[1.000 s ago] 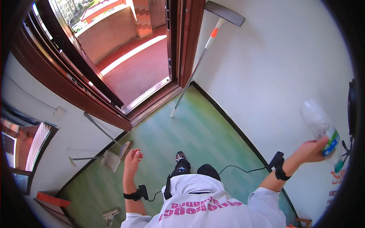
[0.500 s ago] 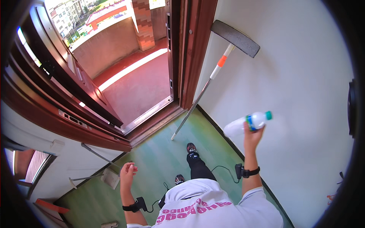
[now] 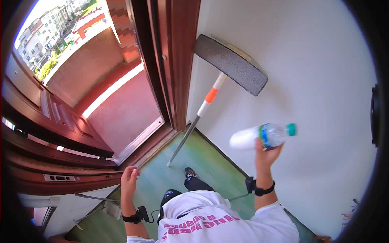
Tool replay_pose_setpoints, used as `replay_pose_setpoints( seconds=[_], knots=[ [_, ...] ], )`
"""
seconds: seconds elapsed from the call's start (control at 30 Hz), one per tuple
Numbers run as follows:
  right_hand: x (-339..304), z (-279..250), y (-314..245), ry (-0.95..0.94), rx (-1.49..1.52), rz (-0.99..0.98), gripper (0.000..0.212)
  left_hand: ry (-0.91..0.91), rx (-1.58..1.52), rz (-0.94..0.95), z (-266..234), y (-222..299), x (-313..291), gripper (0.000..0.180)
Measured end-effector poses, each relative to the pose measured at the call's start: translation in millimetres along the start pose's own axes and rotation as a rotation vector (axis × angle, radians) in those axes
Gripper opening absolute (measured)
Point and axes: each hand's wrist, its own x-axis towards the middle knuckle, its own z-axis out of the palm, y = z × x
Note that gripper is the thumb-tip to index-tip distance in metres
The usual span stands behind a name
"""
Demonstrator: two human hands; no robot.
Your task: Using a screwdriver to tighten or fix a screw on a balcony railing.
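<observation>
My right hand [image 3: 267,154] is wrapped round the middle of a clear plastic bottle [image 3: 276,134] with a green cap and a blue-green label. The bottle lies nearly level in front of the white wall, its cap pointing right; its lower part looks whitish. Over on the left, my left hand [image 3: 129,178] hangs near the door frame, fingers loosely curled inward, and I see nothing in it. A mop [image 3: 210,96] with a wide dark grey sponge head leans upside down against the wall, its head up and its pole end on the floor, touched by neither hand.
A dark red door [image 3: 69,117] stands open onto a balcony [image 3: 125,95] with a raised sill [image 3: 150,150]. The floor [image 3: 227,178] is green. Partly hidden behind my left arm is a dustpan [image 3: 112,211]. A dark object [image 3: 375,115] shows on the right wall.
My view has moved closer to the doorway and the mop. My right hand still holds the bottle, now more level. One shoe has gone out of sight as my legs stepped.
</observation>
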Motion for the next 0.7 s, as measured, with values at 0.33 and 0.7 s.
replay_pose_setpoints(
  seconds=[0.33,0.7],
  knots=[
    [-42,49,7,-0.397,-0.152,0.209,0.079,-0.153,-0.002,0.050,10,17,58,0.021],
    [-14,144,-57,-0.447,0.153,0.097,0.085,-0.301,0.008,0.163,-16,38,83,0.026]
  ],
)
